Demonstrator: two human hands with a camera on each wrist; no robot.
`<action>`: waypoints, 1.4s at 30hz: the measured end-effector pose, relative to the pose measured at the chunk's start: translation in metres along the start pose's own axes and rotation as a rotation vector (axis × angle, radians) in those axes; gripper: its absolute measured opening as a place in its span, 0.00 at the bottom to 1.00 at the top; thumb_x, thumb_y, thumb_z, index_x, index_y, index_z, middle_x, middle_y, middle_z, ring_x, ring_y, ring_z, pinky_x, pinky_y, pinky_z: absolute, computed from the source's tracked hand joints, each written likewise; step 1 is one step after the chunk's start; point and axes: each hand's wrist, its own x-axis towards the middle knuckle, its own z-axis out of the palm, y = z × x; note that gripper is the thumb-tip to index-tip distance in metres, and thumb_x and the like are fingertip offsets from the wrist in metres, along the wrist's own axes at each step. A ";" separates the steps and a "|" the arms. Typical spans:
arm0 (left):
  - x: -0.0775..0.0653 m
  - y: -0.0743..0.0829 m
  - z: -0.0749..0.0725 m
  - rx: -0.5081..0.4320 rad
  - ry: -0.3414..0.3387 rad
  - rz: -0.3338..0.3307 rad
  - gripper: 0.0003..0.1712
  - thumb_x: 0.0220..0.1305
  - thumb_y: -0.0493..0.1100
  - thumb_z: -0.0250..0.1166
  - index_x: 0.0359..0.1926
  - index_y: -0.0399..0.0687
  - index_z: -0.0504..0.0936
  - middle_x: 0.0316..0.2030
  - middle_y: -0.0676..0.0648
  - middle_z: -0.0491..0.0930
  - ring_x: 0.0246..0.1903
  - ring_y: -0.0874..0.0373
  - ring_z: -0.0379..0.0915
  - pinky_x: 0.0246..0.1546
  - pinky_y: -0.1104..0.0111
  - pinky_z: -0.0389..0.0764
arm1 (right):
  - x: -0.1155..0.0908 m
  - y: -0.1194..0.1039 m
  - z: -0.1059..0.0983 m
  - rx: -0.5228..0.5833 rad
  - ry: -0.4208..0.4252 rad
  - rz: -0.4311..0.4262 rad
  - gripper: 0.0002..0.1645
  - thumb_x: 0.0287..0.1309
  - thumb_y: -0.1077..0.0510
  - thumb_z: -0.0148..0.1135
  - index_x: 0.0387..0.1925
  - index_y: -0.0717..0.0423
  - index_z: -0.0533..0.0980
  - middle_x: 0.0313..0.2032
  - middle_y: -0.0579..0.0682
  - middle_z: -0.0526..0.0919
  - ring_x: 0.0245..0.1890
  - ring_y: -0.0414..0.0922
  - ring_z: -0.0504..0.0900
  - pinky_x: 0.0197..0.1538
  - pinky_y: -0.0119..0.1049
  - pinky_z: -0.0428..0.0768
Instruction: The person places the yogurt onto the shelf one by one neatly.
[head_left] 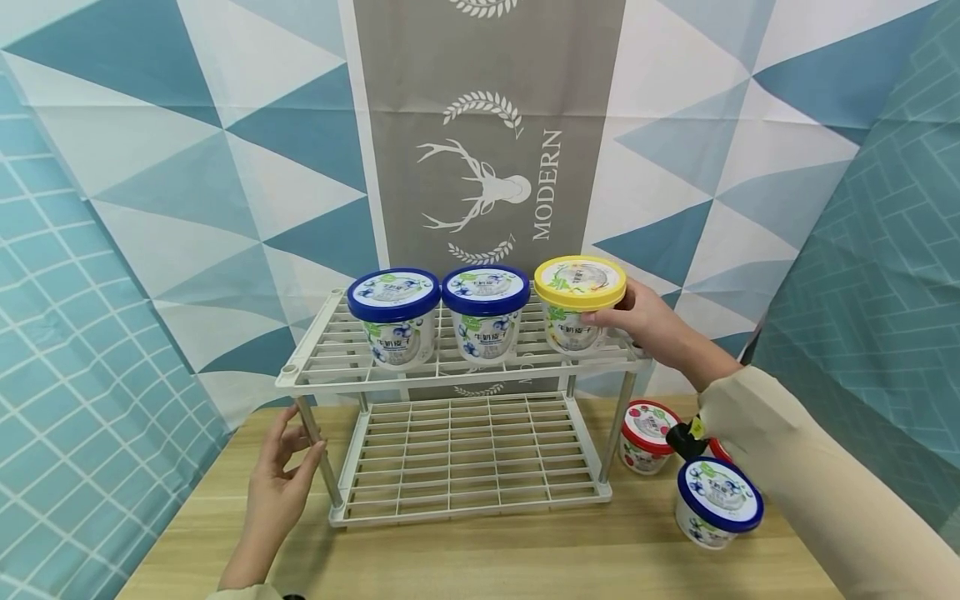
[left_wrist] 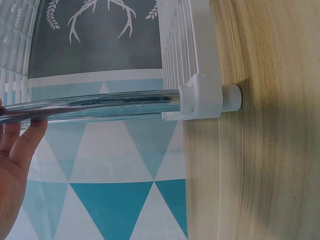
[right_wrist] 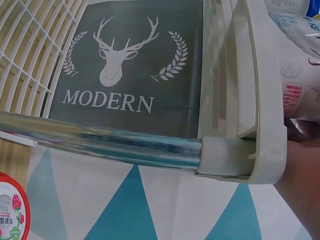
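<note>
A white two-tier wire rack [head_left: 465, 508] stands on the wooden table. My right hand [head_left: 656, 325] grips a yellow-lidded tub [head_left: 573, 333] at the right end of the upper shelf, thumb in front and fingers mostly hidden behind. The tub is upright; whether its base bears on the shelf I cannot tell. Left of it, two blue-lidded tubs [head_left: 486, 333] [head_left: 401, 342] sit side by side. Low on the left, my left hand [head_left: 281, 483] holds the rack's front metal post [left_wrist: 110, 102] between thumb and fingers. The right wrist view shows only part of the right hand [right_wrist: 305, 170], beyond the shelf end.
On the table right of the rack are a red-lidded tub [head_left: 645, 442], another red lid [head_left: 720, 451] mostly hidden by the sleeve, and a blue-lidded tub [head_left: 716, 508]. A patterned curtain [head_left: 300, 167] hangs behind the rack, with blue tile-patterned sheets at both sides.
</note>
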 end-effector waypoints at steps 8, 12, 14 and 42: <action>0.000 0.002 0.001 -0.006 -0.001 -0.008 0.39 0.55 0.22 0.61 0.67 0.44 0.61 0.38 0.68 0.73 0.36 0.80 0.73 0.30 0.87 0.75 | 0.003 0.000 -0.002 -0.029 -0.010 0.053 0.35 0.60 0.54 0.58 0.66 0.57 0.57 0.59 0.57 0.69 0.56 0.49 0.71 0.57 0.37 0.75; 0.000 0.001 0.001 -0.005 0.002 -0.020 0.39 0.55 0.22 0.61 0.67 0.44 0.61 0.38 0.68 0.73 0.37 0.80 0.73 0.30 0.87 0.75 | 0.006 0.001 -0.004 -0.047 -0.032 0.074 0.35 0.61 0.53 0.57 0.66 0.56 0.58 0.59 0.58 0.69 0.57 0.50 0.72 0.57 0.40 0.75; 0.000 0.002 0.000 -0.005 0.004 -0.024 0.39 0.55 0.22 0.61 0.67 0.44 0.61 0.38 0.68 0.73 0.36 0.80 0.73 0.30 0.87 0.75 | 0.008 0.001 -0.004 -0.054 -0.045 0.089 0.34 0.61 0.52 0.57 0.65 0.56 0.59 0.59 0.58 0.70 0.56 0.50 0.72 0.58 0.41 0.75; 0.001 0.003 0.001 0.004 0.010 -0.049 0.40 0.56 0.23 0.61 0.68 0.45 0.60 0.38 0.69 0.73 0.36 0.81 0.73 0.30 0.87 0.75 | -0.031 0.006 -0.025 -0.093 0.094 0.118 0.45 0.62 0.47 0.57 0.73 0.46 0.45 0.67 0.58 0.63 0.66 0.52 0.65 0.65 0.58 0.63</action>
